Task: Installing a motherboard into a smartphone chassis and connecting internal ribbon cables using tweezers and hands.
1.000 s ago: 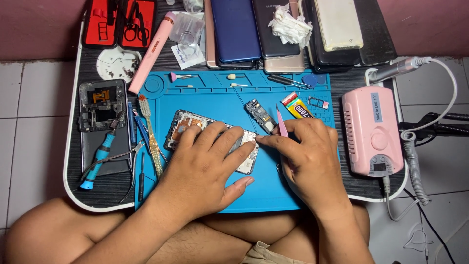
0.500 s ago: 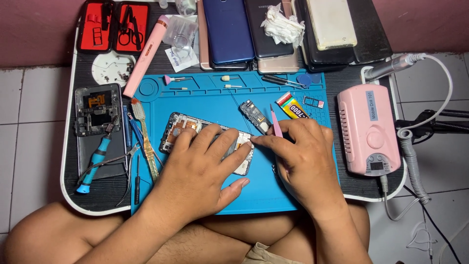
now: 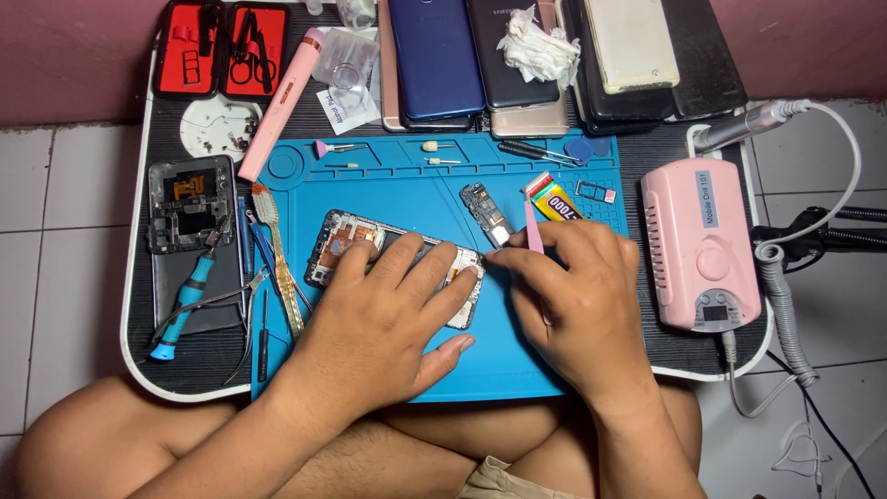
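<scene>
An opened phone frame [image 3: 346, 242] with exposed copper and board parts lies on the blue work mat [image 3: 407, 185]. My left hand [image 3: 383, 319] rests flat on it, fingers spread, pinning it down. My right hand [image 3: 577, 300] holds a pink pry tool [image 3: 533, 229], its fingertips meeting the phone's right end beside my left fingers. A small loose circuit board [image 3: 485, 212] lies just above the hands.
A pink rotary tool box [image 3: 699, 245] with cable stands at the right. Several phones [image 3: 434, 60] and a crumpled tissue [image 3: 534, 42] lie at the back. A red tool case [image 3: 222, 51], another phone frame [image 3: 189, 203], a blue screwdriver [image 3: 185, 305] and tweezers lie left.
Both hands have stayed on the phone frame with only slight finger shifts. The view has drifted a little.
</scene>
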